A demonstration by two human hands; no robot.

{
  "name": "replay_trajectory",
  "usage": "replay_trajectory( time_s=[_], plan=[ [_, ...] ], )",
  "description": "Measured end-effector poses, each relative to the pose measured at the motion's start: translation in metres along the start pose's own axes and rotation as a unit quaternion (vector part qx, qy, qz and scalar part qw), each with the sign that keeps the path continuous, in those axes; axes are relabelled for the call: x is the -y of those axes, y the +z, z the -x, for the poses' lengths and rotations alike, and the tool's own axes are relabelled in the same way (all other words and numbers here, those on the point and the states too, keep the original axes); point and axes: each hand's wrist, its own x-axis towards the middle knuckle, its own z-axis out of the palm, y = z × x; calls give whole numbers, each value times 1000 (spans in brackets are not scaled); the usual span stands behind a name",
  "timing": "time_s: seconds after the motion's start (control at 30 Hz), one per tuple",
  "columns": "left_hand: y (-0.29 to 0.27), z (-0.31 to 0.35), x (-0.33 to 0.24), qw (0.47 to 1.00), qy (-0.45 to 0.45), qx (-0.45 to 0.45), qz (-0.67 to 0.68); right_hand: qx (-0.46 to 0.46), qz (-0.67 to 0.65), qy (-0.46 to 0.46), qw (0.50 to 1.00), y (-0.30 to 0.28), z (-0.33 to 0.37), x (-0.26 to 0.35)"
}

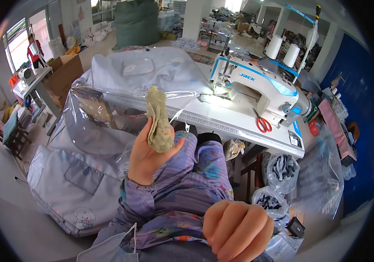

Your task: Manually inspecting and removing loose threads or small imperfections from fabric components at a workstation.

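Note:
A folded, greenish-tan flatbread (158, 122) with a rough, mottled surface stands upright in my left hand (147, 153), held between fingers and thumb above my lap. My right hand (238, 230) is close to the camera at the lower right, its fingers curled into a fist. Whatever it may hold is hidden. Beyond the flatbread is the white sewing table (235, 120) with a white and blue sewing machine (257, 76), its lamp lit. Red-handled scissors (263, 123) lie on the tabletop, apart from both hands.
Light grey quilted fabric (147, 65) covers the table's left part, and more fabric (80, 187) is heaped at my left. Plastic bags of scraps (281, 170) hang below the table's right end. White thread cones (274, 47) stand behind the machine. A face mask (108, 249) lies at my front.

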Motion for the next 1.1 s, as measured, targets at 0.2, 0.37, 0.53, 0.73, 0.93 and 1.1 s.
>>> replay_trajectory(
  time_s=[0.2,0.37,0.53,0.73,0.93,1.1],
  plan=[
    [-6,-3,-2,994,-61,41,87,-4,11,9,1000,1,0,2],
    [-6,-3,-2,993,-60,39,90,7,7,18,1000,-2,1,1],
    [-11,-4,-4,996,-32,73,30,-8,19,9,1000,3,0,2],
    [5,6,7,973,137,24,-185,-33,64,46,996,-12,17,1],
    [19,19,14,821,292,4,-490,-185,457,226,840,-43,14,-11],
    [19,22,15,695,339,-17,-634,-177,533,235,793,-77,27,-30]
  ],
)
